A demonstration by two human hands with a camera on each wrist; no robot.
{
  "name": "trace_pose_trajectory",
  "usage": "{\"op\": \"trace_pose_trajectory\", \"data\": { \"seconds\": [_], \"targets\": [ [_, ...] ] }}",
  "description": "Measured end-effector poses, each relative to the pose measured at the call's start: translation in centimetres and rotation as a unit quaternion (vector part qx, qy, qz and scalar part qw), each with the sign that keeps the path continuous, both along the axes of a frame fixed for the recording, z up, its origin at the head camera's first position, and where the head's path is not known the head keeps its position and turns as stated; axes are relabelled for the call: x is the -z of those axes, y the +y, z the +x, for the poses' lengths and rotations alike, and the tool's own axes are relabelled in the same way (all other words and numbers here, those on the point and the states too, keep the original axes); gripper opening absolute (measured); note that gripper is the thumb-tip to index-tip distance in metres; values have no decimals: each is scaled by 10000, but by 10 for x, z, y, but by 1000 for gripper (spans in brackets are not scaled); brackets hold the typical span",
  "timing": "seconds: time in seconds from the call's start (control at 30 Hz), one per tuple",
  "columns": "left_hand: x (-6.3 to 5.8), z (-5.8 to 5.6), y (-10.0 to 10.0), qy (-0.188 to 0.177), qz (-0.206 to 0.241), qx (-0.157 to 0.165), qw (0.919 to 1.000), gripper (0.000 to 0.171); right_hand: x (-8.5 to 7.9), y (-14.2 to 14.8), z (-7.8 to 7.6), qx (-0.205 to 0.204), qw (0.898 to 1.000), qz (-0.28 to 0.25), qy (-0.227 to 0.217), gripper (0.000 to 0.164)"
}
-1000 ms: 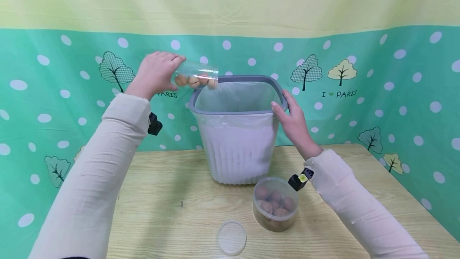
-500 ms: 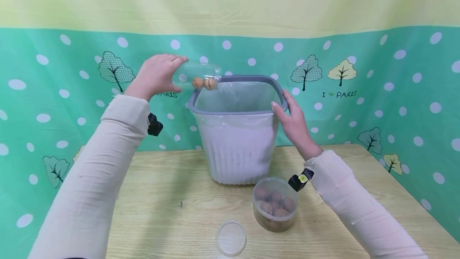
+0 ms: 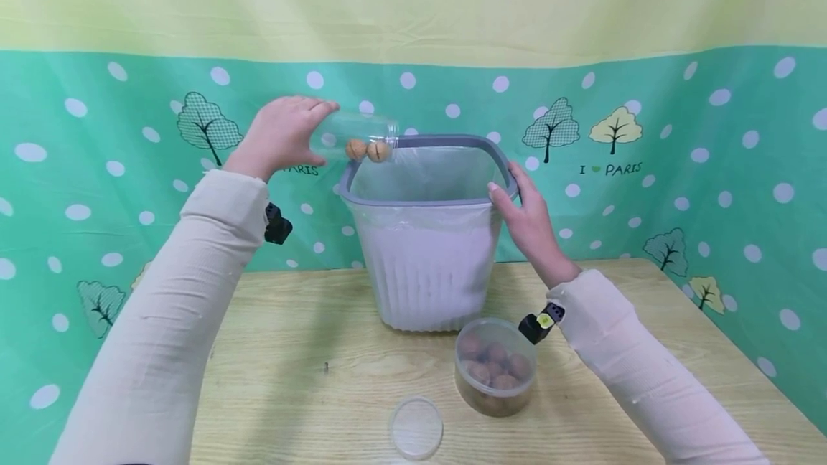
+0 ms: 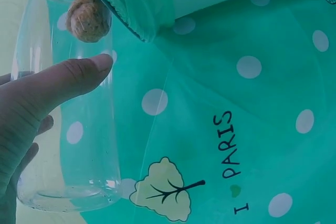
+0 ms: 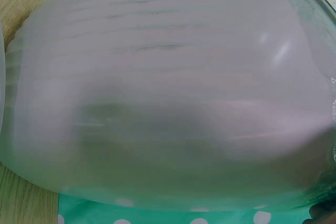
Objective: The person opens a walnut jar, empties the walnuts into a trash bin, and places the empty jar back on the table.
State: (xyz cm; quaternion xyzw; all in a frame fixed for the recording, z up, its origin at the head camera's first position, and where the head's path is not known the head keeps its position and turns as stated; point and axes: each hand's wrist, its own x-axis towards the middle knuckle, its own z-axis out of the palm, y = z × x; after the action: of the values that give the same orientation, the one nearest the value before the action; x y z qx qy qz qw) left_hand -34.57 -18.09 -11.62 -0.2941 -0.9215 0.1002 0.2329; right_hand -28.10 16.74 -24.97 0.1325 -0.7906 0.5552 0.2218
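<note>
At the far left a pale sleeve leads up to the left hand (image 3: 278,136), its thumb and fingers wrapped round the closed end of a clear jar (image 3: 338,128). The jar is held nearly on its side, mouth towards the right, over the left edge of the bin; whether it touches the rim I cannot tell. Two walnuts (image 3: 367,150) lie side by side in the jar near its mouth. The pale bin (image 3: 426,257) stands upright on the table (image 3: 271,321), with a grey rim and a clear bag lining it. In front lies a round clear lid (image 3: 416,428). Right of that, a round tub (image 3: 494,402) holds brown nuts. At the right, the right hand (image 3: 531,224) grips the bin's rim, thumb on the near side.
</note>
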Motion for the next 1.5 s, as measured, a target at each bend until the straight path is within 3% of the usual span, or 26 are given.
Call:
{"op": "trace_pose_trajectory", "data": {
  "seconds": [0.5,0.83,1.03,1.13,1.5],
  "targets": [
    [-1,2,-2,127,-27,30,9999,88,-2,-1,2,19,10000,-9,2,66],
    [-1,2,-1,137,-24,107,9998,89,-21,-13,29,-65,9999,-57,-149,63],
    [-2,3,6,152,-62,468,9988,87,-8,-3,10,2,9999,-34,-143,65],
    [-2,3,7,285,-182,486,9982,87,-2,1,2,17,10000,-25,-53,66],
    [-2,4,8,429,-296,343,9980,85,-1,-1,1,69,9999,-10,-106,69]
  ]
}}
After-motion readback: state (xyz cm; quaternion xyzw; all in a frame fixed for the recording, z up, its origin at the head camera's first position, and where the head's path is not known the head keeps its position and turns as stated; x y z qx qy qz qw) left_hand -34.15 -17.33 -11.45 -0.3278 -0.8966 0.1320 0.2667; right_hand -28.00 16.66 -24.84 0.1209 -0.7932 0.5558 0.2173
